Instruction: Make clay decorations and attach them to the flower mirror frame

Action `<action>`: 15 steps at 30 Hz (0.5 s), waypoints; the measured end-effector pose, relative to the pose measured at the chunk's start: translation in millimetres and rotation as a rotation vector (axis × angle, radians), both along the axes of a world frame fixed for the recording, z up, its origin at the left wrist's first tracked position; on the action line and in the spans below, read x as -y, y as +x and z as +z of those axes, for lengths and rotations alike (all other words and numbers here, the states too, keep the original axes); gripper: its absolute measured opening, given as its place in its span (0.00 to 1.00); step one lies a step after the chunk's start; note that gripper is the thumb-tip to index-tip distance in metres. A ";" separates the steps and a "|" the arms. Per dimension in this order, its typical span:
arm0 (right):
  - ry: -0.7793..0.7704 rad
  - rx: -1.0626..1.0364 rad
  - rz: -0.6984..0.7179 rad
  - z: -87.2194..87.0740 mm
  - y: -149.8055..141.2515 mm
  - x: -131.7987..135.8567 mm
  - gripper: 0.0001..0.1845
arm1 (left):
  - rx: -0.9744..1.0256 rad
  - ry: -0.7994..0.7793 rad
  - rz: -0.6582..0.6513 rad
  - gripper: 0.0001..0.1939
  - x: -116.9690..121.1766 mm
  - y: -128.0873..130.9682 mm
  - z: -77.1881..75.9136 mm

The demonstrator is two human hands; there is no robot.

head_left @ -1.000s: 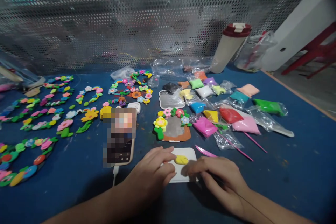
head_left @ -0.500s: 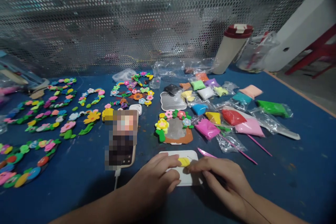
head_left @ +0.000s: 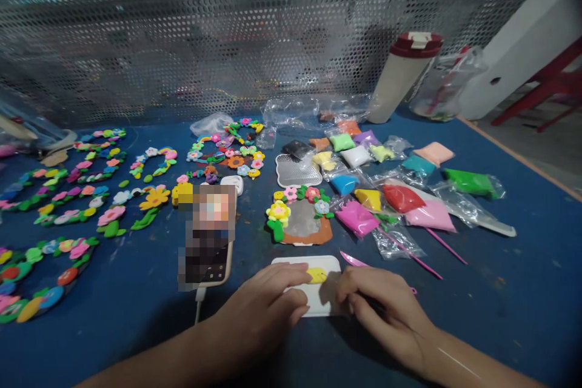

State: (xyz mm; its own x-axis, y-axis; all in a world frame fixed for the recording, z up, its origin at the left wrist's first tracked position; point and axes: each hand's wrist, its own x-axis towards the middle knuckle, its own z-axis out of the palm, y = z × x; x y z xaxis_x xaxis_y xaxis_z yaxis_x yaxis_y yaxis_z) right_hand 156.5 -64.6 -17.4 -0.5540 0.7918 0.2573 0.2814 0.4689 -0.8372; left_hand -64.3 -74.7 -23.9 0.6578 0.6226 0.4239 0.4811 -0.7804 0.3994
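A flattened piece of yellow clay (head_left: 317, 276) lies on a small white board (head_left: 324, 310), with a few small dark marks on its surface. My left hand (head_left: 273, 300) rests on the board's left side, fingers stretched out and apart, the index fingertip at the clay's edge. Just right of the clay is my right hand (head_left: 384, 306), its thumb and fingers pinched together. Whatever it holds is hidden. Behind the board lies a mirror frame (head_left: 322, 235) of brown clay decorated with flowers and leaves.
A charging phone (head_left: 222, 267) lies left of the board. Several bagged clays, including a magenta packet (head_left: 357, 220), lie to the right beside pink tools (head_left: 422, 265). Flower-decorated frames (head_left: 68, 279) cover the left. A tumbler (head_left: 404, 76) stands behind, before a perforated metal panel (head_left: 204, 30).
My right hand has drawn back to the right from the yellow clay, its fingers closer together. The left hand stays by the clay. The whole view has shifted slightly.
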 end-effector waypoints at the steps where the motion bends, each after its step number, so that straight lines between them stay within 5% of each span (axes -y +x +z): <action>1: 0.008 0.001 -0.009 0.1 -0.1 -0.5 0.11 | -0.005 0.006 0.002 0.05 0.1 0.3 1.4; 15: -0.126 0.037 0.052 -6.5 0.8 -0.4 0.10 | -0.053 0.122 0.097 0.07 1.8 -1.7 2.8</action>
